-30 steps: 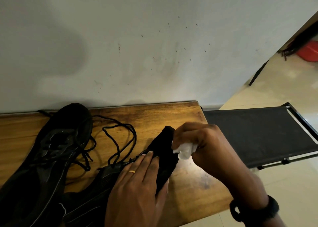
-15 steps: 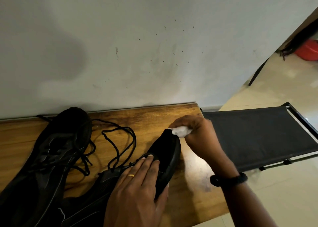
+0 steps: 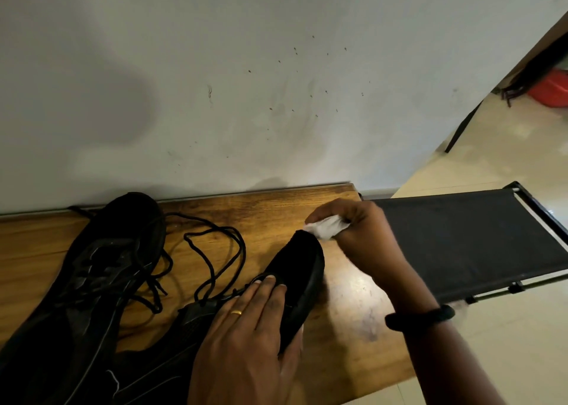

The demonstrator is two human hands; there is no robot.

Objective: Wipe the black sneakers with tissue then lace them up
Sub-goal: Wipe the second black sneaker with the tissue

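Fingers [image 3: 330, 212] of our right hand [image 3: 359, 238] are bunched tight round a wad of white tissue [image 3: 325, 229], which sits right on the toe tip of the sneaker [image 3: 302, 269] just below them. Further back along that shoe our left hand [image 3: 252, 343] lies over the upper, fingers fairly flat on top and thumb hooked down the sole side, holding it on the wooden bench [image 3: 353, 312]. Out past the left-hand fingers, loose laces [image 3: 215, 251] trail over to the second sneaker [image 3: 101, 269].
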